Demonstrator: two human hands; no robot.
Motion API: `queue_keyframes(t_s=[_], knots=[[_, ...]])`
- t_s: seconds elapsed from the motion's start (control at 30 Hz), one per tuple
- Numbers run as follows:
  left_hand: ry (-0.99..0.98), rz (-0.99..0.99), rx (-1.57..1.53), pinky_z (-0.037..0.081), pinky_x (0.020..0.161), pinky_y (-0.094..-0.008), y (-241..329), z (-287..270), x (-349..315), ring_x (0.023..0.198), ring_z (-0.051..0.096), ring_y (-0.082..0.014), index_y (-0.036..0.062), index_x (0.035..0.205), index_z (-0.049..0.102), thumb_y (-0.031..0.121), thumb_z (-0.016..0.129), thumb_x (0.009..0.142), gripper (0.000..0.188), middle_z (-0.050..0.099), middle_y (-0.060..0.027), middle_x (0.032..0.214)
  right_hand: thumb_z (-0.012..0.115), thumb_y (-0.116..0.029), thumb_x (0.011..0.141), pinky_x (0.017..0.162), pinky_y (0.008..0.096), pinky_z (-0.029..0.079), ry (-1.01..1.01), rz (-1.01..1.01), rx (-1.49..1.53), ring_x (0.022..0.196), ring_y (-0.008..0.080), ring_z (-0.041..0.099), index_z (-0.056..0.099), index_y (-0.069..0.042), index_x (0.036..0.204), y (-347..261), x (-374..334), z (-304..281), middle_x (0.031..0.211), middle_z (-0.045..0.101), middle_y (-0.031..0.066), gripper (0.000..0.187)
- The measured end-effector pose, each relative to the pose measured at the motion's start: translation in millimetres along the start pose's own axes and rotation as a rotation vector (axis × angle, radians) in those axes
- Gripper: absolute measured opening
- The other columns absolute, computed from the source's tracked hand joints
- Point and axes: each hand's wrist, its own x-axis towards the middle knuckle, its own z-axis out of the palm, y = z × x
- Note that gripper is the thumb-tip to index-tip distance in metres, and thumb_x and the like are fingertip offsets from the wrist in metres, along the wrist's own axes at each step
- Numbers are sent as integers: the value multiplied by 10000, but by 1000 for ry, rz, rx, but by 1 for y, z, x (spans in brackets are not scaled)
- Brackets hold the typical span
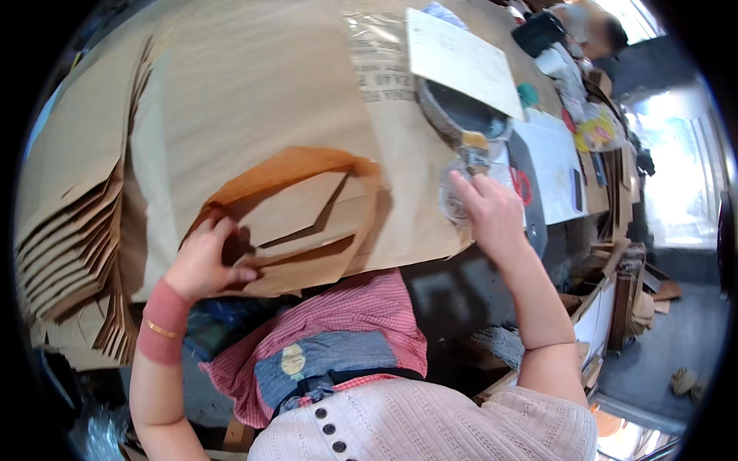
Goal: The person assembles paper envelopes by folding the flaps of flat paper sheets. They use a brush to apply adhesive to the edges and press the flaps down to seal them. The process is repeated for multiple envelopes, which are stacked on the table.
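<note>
A large brown paper bag (269, 92) lies flat on the table with its mouth spread wide toward me. My left hand (207, 257) is at the left side of that mouth, thumb and fingers apart, the fingertips partly hidden inside. Folded paper flaps show within the opening. Right of the bag, my right hand (492, 211) is closed around a short brush (475, 152) with a pale yellowish end pointing away from me. Beside that hand, partly covered by it, is a clear plastic tub (453, 201). Beyond the brush sits a round dark basin (457, 107).
Stacked brown paper bags (69, 223) fan out at the left. A white board (461, 58) rests over the basin. Red-handled scissors (521, 186), papers (555, 157) and a dark phone-like object (576, 190) lie at the right. Another person (588, 27) is at the far right.
</note>
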Motion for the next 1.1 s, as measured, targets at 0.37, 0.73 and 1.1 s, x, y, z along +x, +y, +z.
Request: queue_keyframes(t_s=[0.37,0.73,1.1], knots=[[54,33,469,431,1012,-459,6,20,-24,1286,434,-435,-15,895,658,215,821,551,444,381,-303,1448,756,-120,827,612,261,497,359,639,884,658,109,624,721,-4,826,84,53,15,727,696,44,121],[146,-187,304,314,1141,-480,29,23,-27,1372,305,-483,-33,1462,243,204,957,410,1294,274,-346,1475,755,-105,830,679,258,495,186,674,1064,722,97,619,733,7,883,135,58,26,784,701,35,126],[106,-111,167,285,1167,-458,18,14,-11,1409,267,-444,-22,1464,255,271,951,422,1288,268,-282,1508,665,-173,894,635,211,430,-32,655,1423,682,65,528,703,-5,968,207,52,18,856,674,42,188]])
